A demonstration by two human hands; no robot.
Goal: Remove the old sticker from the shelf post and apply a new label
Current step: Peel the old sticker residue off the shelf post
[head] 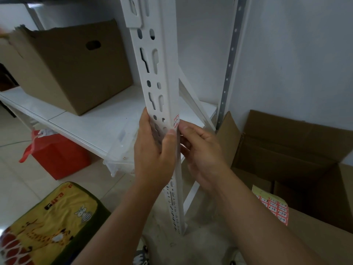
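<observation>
A tall white perforated metal shelf post [162,77] stands upright; a small red-and-white paper sticker [176,121] clings to its right edge, partly lifted.

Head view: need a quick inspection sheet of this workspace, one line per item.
Surface: white shelf board carrying a brown cardboard box; pale tiled floor below.
Job's things: white slotted shelf post upright; small red-and-white sticker on its corner edge; sheet of red labels on the carton at right.
Clutter: red bag, clear plastic packaging, yellow printed cushion, open carton.
Grippers: left hand grips the post, thumb by the sticker; right hand has fingertips at the sticker's edge; whether it pinches it cannot be told.
Cables: nothing seen.
Surroundings: white wall, grey perforated rear post.
</observation>
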